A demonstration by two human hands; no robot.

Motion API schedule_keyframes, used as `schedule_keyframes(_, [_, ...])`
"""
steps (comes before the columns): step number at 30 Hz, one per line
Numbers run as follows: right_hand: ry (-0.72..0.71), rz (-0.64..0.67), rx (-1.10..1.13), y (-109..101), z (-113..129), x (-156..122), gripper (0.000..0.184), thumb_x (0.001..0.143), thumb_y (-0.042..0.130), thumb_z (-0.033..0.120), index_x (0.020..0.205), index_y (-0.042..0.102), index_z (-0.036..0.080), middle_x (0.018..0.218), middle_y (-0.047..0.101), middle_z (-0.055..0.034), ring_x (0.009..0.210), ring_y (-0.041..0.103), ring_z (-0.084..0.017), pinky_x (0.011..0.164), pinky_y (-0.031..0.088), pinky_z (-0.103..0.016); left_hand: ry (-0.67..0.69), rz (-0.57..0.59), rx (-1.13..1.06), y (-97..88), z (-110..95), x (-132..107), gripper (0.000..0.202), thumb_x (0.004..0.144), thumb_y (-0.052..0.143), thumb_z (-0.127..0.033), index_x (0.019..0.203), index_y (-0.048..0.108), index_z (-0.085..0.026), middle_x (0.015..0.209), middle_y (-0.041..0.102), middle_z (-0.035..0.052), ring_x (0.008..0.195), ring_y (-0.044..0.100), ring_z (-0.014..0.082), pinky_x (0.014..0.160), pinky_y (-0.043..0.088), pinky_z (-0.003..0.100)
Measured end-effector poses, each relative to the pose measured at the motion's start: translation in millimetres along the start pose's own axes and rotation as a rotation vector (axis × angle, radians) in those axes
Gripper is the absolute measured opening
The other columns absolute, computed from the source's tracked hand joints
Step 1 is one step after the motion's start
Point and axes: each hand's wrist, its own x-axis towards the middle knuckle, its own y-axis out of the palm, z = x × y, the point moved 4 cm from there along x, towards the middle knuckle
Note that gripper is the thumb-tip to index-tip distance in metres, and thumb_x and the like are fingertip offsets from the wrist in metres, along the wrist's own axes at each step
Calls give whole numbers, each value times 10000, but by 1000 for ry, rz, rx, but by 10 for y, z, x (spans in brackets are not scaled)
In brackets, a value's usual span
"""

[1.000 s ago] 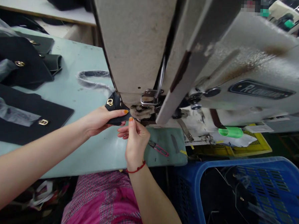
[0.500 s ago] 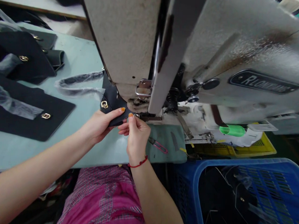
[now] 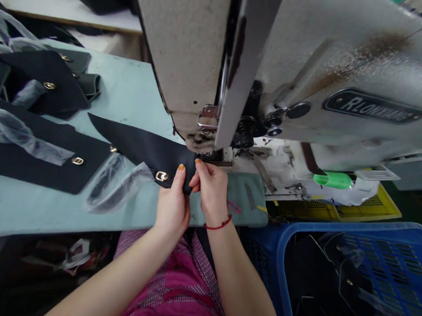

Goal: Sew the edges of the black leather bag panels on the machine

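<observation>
A black leather bag panel [image 3: 141,145] with a gold clasp [image 3: 161,176] lies in front of me, its right edge up at the needle area of the sewing machine [image 3: 198,58]. My left hand [image 3: 175,198] grips the panel's near edge, thumb on top and fingers beneath. Pinched at the panel's right corner are the fingertips of my right hand [image 3: 211,186]; part of that corner is hidden behind them. A plastic-wrapped strap [image 3: 116,183] loops out from the panel's left side onto the table.
More black panels [image 3: 37,153] with gold clasps and wrapped straps lie on the pale green table [image 3: 130,85] at left. A blue basket [image 3: 283,256] holding black pieces stands at lower right, with a yellow crate [image 3: 381,204] behind it. Pink-handled snips [image 3: 234,206] lie near my right wrist.
The panel has turned, so its long side now stretches leftward and its clasp sits nearer me. My left hand has swung in closer to my right, which still pinches the edge.
</observation>
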Motion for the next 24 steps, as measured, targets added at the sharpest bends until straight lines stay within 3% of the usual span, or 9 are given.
schedule_keyframes(6, [-136,51,-238,-165,150,39,498,903,541,432,480,484,176,422,465,52,404,416,-68,453,325,-185,36,-43,81,60,229,-147,311,875,626,-401,1119,661,-212,1296,655,63,1209,606,197,1032,484,307])
schedule_keyframes(10, [-168,99,-350,-323,174,-71,344,927,529,386,701,657,161,501,535,39,456,489,-88,484,371,-190,19,26,142,43,292,-113,367,882,601,-460,1131,662,-197,1321,637,86,1256,572,214,1046,467,314])
schedule_keyframes(13, [-189,29,-491,-624,52,-243,283,947,510,348,1045,690,152,733,678,-31,611,617,-136,588,480,-229,-104,153,267,-196,326,-198,424,859,616,-493,1157,670,-196,1346,618,108,1273,555,258,1033,477,363])
schedule_keyframes(15, [-244,-40,-700,-863,-84,-365,276,945,519,321,1100,669,148,920,705,-88,784,659,-181,705,522,-283,-231,304,411,-435,272,-365,414,827,659,-471,1163,692,-231,1310,643,105,1214,597,277,991,506,392])
schedule_keyframes(17, [-318,-31,-971,-1041,-246,-456,260,934,545,316,1101,662,155,1020,682,-116,947,635,-236,836,513,-364,-319,547,559,-602,68,-554,313,791,704,-410,1088,738,-316,1180,710,74,1062,679,256,908,550,373])
schedule_keyframes(19, [-374,-49,-1191,-1161,-388,-500,274,938,547,362,1088,674,171,1057,663,-126,968,611,-267,850,501,-417,-315,818,664,-592,-313,-628,273,821,655,-371,1080,730,-421,1051,745,41,779,718,220,714,591,362])
schedule_keyframes(21, [-424,-52,-1311,-1204,-487,-502,314,973,486,400,1058,694,181,1042,660,-127,923,606,-267,819,501,-426,7,896,834,-379,-860,-408,259,881,548,-333,1019,745,-429,964,743,39,678,685,196,659,577,345])
schedule_keyframes(23, [-474,-58,-1361,-1203,-532,-477,388,1004,405,422,1029,710,183,1007,668,-129,885,610,-261,800,501,-424,448,740,987,-33,-1384,50,270,879,518,-290,998,747,-372,837,722,38,692,663,198,705,563,338])
schedule_keyframes(24, [-493,-59,-1365,-1201,-539,-460,424,1014,370,430,1011,715,184,991,675,-129,877,615,-260,799,503,-424,594,689,1074,163,-1538,309,267,851,535,-250,999,745,-320,841,717,40,759,669,205,777,551,342])
